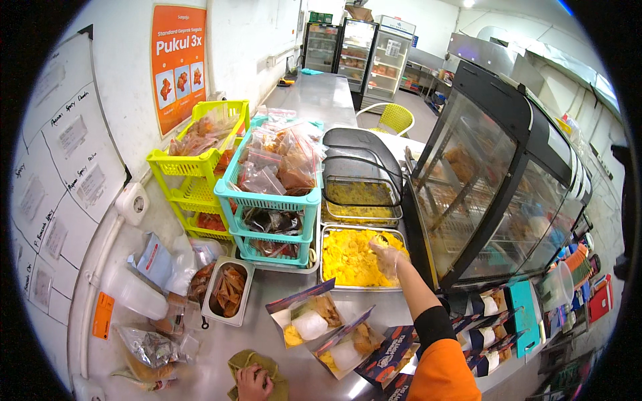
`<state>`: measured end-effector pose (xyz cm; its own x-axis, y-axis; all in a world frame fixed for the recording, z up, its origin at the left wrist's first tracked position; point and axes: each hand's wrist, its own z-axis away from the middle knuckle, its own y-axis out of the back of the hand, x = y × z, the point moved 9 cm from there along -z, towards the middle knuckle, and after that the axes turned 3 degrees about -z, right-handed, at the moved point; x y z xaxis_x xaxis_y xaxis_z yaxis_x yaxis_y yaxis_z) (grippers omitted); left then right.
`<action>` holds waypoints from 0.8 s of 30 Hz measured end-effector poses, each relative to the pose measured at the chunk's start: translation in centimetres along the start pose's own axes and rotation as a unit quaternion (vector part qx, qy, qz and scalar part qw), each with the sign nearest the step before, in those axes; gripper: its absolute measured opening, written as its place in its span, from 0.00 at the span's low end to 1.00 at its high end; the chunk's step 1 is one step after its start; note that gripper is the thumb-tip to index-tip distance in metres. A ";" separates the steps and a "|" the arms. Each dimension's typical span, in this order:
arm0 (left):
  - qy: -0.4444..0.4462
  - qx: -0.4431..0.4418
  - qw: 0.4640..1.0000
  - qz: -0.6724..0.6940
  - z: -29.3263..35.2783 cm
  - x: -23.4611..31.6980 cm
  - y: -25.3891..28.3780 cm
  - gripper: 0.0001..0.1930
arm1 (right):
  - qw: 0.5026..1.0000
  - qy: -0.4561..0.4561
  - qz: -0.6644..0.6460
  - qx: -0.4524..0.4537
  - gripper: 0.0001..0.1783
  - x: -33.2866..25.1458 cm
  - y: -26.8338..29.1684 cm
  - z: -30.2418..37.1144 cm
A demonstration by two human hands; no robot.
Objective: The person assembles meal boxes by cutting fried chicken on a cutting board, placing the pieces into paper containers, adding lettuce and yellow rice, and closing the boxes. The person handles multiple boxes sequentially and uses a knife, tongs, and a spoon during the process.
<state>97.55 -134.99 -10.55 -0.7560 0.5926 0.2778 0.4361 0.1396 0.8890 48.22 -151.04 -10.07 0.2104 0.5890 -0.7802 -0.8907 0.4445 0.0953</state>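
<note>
My right hand [389,260], in a clear plastic glove, reaches into a metal tray [361,289] of yellow scrambled egg [349,255]. Its fingers are drawn together on some egg at the tray's right side. Near the front edge of the steel table, my left hand [254,383] lies with curled fingers on a crumpled olive cloth [267,366], gripping it. Between the hands stand open cardboard meal boxes; one box [309,323] holds white rice, egg and a brown fried piece, and a second box [349,350] has similar food.
Stacked turquoise baskets [269,194] with bagged food stand left of the tray, beside yellow-green baskets [194,160]. A black lidded tray [361,160] lies behind. At right rises a glass display warmer [481,180]. A small metal pan [227,291] and plastic bags [150,344] sit at left.
</note>
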 end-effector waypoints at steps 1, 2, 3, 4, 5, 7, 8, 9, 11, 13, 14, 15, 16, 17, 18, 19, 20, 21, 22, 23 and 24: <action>-0.006 0.006 1.000 0.003 -0.2 0.3 0.4 0.10 | 0.999 -0.017 -0.033 -0.029 0.31 0.0 -0.2 0.8; -0.011 0.022 0.999 0.032 -0.4 0.9 0.9 0.11 | 0.995 -0.041 -0.066 -0.063 0.33 0.0 -0.5 1.7; -0.017 0.036 0.997 0.062 -0.7 2.0 1.4 0.11 | 0.991 -0.033 -0.112 -0.064 0.33 -0.6 -0.3 2.3; -0.024 0.048 0.994 0.091 -1.1 3.1 1.9 0.11 | 0.984 -0.033 -0.160 -0.067 0.33 -1.0 -0.1 2.9; -0.104 0.008 0.980 0.170 -1.6 5.9 1.5 0.13 | 0.975 -0.035 -0.208 -0.068 0.33 -1.3 0.1 3.5; -0.270 -0.060 0.897 0.345 -2.0 13.0 1.0 0.16 | 0.983 0.006 -0.164 -0.087 0.31 -2.2 0.6 4.5; -0.327 -0.165 0.848 0.383 -1.5 17.3 -0.5 0.13 | 0.976 0.033 -0.181 -0.112 0.30 -2.9 0.8 5.2; -0.383 -0.174 0.815 0.399 -1.2 20.7 -0.7 0.13 | 0.974 0.031 -0.199 -0.100 0.28 -2.8 1.6 5.9; -0.482 -0.271 0.741 0.381 0.3 26.2 -2.8 0.15 | 0.969 0.011 -0.212 -0.128 0.26 -2.6 2.6 8.1; -0.479 -0.276 0.766 0.329 -0.1 29.0 -4.9 0.17 | 0.959 0.033 -0.243 -0.146 0.25 -3.0 3.6 11.2; -0.488 -0.224 0.795 0.281 -0.6 29.3 -5.3 0.17 | 0.959 0.043 -0.239 -0.147 0.24 -3.0 4.2 13.1; -0.497 -0.183 0.821 0.216 -0.9 29.7 -5.8 0.18 | 0.956 0.058 -0.236 -0.164 0.24 -2.9 4.5 15.2; -0.480 -0.147 0.851 0.152 -1.3 29.4 -6.2 0.19 | 0.960 0.056 -0.223 -0.159 0.23 -2.3 5.1 17.4; -0.464 -0.115 0.876 0.068 -1.6 28.8 -6.6 0.20 | 0.961 0.059 -0.210 -0.169 0.22 -1.6 5.7 19.8; -0.452 -0.158 0.877 0.050 -1.9 28.4 -7.7 0.20 | 0.956 0.062 -0.202 -0.205 0.22 -1.0 5.5 22.0; -0.451 -0.161 0.877 0.037 -2.2 28.0 -8.2 0.18 | 0.953 0.040 -0.190 -0.233 0.21 0.1 5.5 24.1; -0.462 -0.101 0.879 0.060 -2.5 27.8 -7.2 0.16 | 0.974 0.020 -0.154 -0.168 0.22 2.1 6.5 25.2; -0.481 -0.071 0.872 0.057 -2.8 27.6 -7.0 0.15 | 0.991 -0.016 -0.108 -0.083 0.22 4.4 7.8 26.3; -0.491 -0.081 0.863 0.085 -2.7 27.3 -7.0 0.13 | 0.994 0.002 -0.064 -0.092 0.22 5.4 7.5 27.6; -0.499 -0.090 0.856 0.107 -2.8 27.0 -7.2 0.12 | 0.997 0.003 -0.009 -0.080 0.22 6.5 7.5 28.5; -0.503 -0.099 0.849 0.126 -2.8 26.7 -7.2 0.11 | 0.978 -0.039 0.179 -0.102 0.26 8.1 7.3 29.1</action>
<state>72.83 -122.36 -8.56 0.1926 0.9755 0.1062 0.3560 -0.1704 0.9188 55.16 -123.36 2.30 -0.1063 0.7351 -0.6696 -0.9730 0.0618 0.2223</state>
